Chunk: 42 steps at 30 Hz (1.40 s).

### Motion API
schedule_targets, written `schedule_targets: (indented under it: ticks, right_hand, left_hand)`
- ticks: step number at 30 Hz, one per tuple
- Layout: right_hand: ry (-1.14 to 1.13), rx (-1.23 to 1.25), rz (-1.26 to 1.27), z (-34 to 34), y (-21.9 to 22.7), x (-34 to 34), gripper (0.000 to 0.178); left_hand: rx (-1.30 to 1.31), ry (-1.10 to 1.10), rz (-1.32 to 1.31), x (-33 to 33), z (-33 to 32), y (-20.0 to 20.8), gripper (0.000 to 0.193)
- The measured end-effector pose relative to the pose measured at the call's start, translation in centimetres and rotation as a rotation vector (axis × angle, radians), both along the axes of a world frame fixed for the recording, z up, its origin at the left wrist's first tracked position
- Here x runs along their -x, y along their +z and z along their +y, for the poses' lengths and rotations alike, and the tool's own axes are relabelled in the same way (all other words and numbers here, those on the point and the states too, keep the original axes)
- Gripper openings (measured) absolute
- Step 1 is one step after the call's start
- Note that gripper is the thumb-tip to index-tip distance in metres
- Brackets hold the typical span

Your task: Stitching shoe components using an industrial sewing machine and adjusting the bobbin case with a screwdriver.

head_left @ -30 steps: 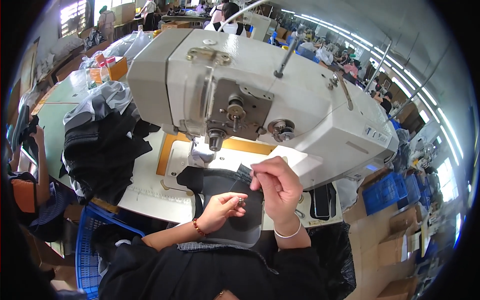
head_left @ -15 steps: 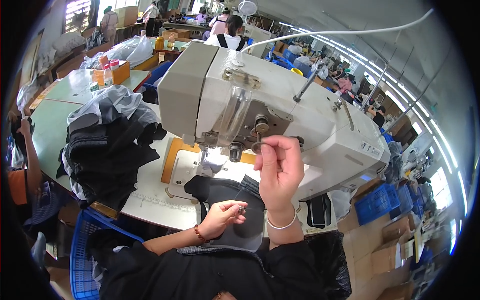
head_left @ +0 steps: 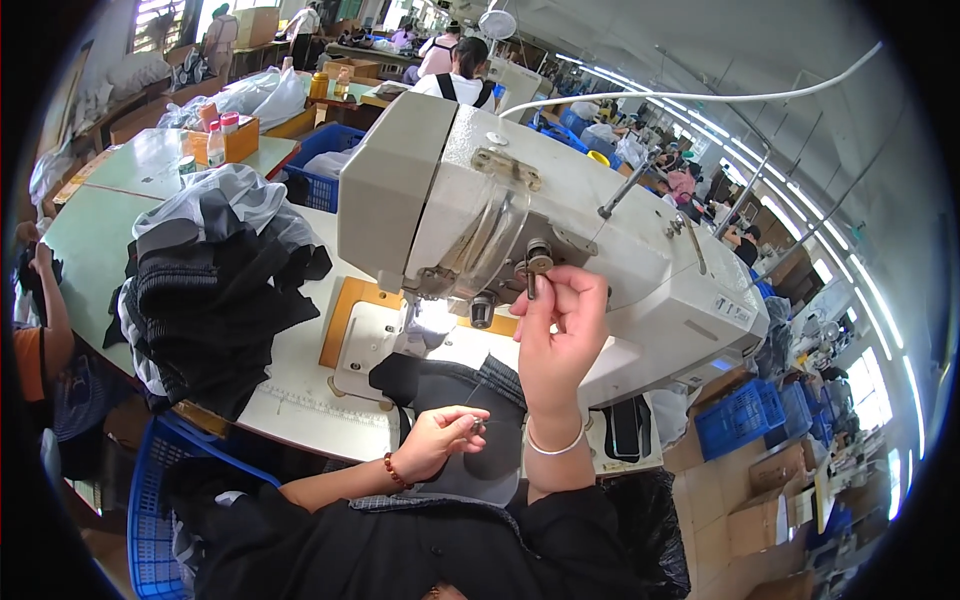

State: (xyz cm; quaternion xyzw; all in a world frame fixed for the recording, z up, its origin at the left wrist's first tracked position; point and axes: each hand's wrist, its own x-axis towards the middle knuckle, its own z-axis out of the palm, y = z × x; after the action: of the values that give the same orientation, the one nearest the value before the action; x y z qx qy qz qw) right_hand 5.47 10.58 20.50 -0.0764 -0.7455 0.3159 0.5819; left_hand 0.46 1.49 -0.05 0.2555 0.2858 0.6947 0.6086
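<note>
A white sewing machine point(head_left: 590, 180) stands before me, its lamp lighting the bed. My right hand point(head_left: 562, 335) is raised to the front of its head, with thumb and forefinger pinched at a small dark metal part point(head_left: 531, 286) just below the round thread-tension knob point(head_left: 539, 256). Whether that part is still joined to the machine is hard to see. Lower down, my left hand point(head_left: 438, 443) pinches a small shiny metal piece point(head_left: 479, 427) between thumb and fingertips. Beneath both hands lies dark grey and black fabric point(head_left: 455, 385) with a ribbed strip.
Black fabric pieces point(head_left: 205, 290) are heaped on the table's left side. A blue basket point(head_left: 150, 510) sits below at left, and a dark phone-like slab point(head_left: 627, 428) lies at the right edge. Other people work farther off; one person's arm point(head_left: 55, 310) shows at far left.
The view has shifted slightly, so the machine appears farther right. My right fingers have turned at the tension assembly; a round disc seen at them before no longer shows. My left hand keeps its pinch.
</note>
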Motion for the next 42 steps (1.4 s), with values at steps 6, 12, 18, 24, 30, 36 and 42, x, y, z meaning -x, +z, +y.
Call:
schedule_targets:
  ticks: [6, 12, 18, 24, 30, 36, 42]
  right_hand:
    - [-0.181, -0.292, 0.08, 1.1, -0.7, 0.4, 0.019]
    - [-0.209, -0.334, 0.02, 0.6, -0.6, -0.4, 0.022]
    - [-0.223, -0.365, 0.011, 0.3, -1.4, -2.5, 0.024]
    - [-0.216, -0.285, -0.06, 0.7, -4.8, -7.5, 0.019]
    - [-0.226, 0.132, -0.343, 3.4, -13.5, -13.6, 0.018]
    - [-0.104, 0.339, -0.27, 3.1, -16.6, -15.8, 0.02]
    - [0.054, 0.447, -0.143, 2.8, -18.3, -16.2, 0.025]
  left_hand:
    - [-0.007, 0.0, -0.008, -0.1, 0.0, 0.3, 0.028]
    - [0.006, -0.007, -0.003, -0.1, 0.0, 0.3, 0.028]
    - [0.045, -0.005, 0.0, -0.5, -0.3, 1.3, 0.03]
    - [0.042, -0.067, -0.061, -0.5, 0.6, 3.3, 0.034]
    - [0.036, -0.101, -0.086, -1.8, 2.8, 4.7, 0.031]
    - [0.038, -0.137, -0.08, -4.1, 5.0, 3.3, 0.028]
    - [-0.035, -0.072, 0.131, -6.1, 5.3, 1.9, 0.029]
